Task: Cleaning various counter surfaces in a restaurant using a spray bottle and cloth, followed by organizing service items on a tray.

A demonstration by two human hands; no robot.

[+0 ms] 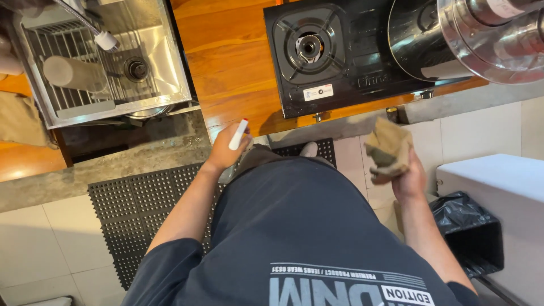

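My left hand grips a white spray bottle with a red tip, held just below the front edge of the wooden countertop. My right hand is closed around a crumpled tan cloth, raised in front of my body below the black gas stove. Both hands hang in the air, apart from the counter.
A steel sink with a rack and faucet sits at the left. Large steel pots stand on the stove's right burner. A black rubber mat covers the tiled floor. At the right are a bin with a black bag and a white box.
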